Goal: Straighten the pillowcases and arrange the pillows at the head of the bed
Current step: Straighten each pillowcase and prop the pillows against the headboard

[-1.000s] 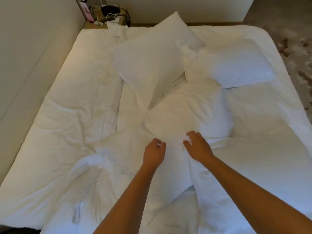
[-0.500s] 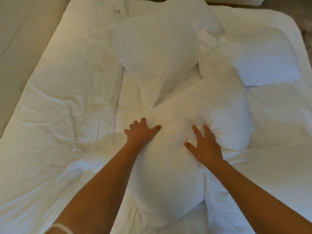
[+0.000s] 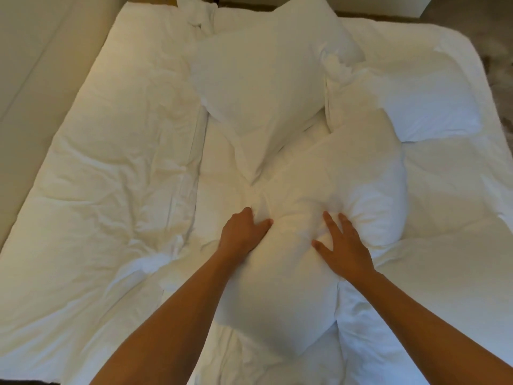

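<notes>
Head camera view: both hands pressed flat into the nearest pillow [image 3: 291, 245], which lay mid-bed across the rumpled white duvet [image 3: 111, 190]. The left hand [image 3: 241, 233] and right hand [image 3: 342, 245] were spread open, fingers sinking into the case, gripping nothing. Two more pillows [image 3: 263, 79] [image 3: 416, 107] sat toward the head. Soft and seemingly light, the pillow looked best taken by its corners or side edges.

white pillows [image 3: 299, 268], white rumpled duvet [image 3: 111, 190], beige wall [image 3: 36, 51], mottled grey-brown carpet [image 3: 497, 43].
</notes>
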